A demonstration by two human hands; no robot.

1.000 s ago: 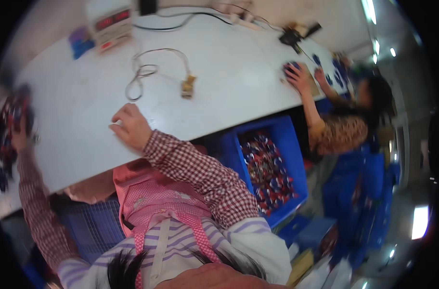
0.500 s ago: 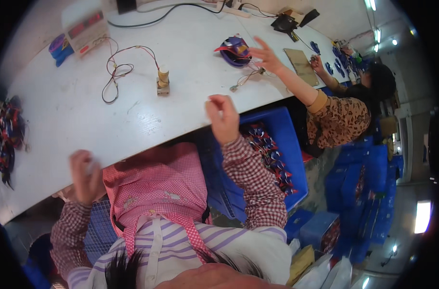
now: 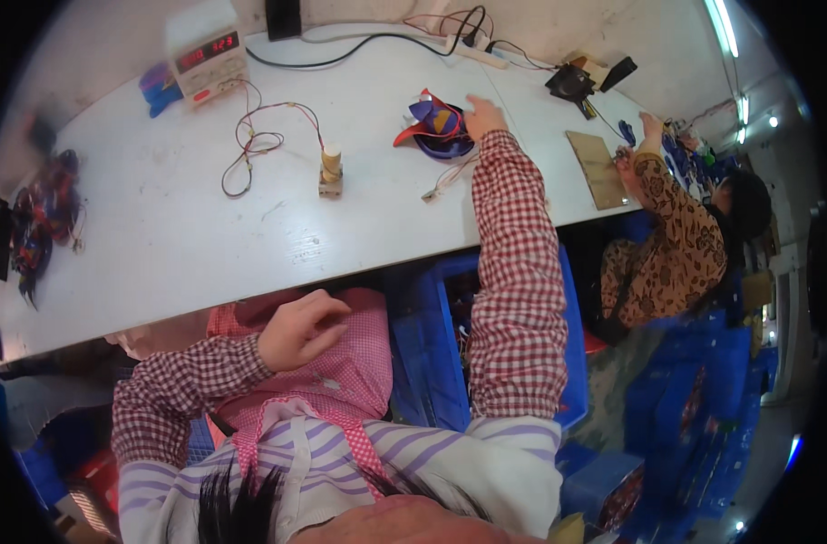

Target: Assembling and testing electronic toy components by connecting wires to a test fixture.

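Purple assembly (image 3: 436, 130), right hand (image 3: 485, 119) perhaps touching

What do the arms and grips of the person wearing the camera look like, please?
Red-and-white checked sleeves cover both arms down to the wrists; a white top with lavender stripes shows above them. The left grip and right grip are bare.
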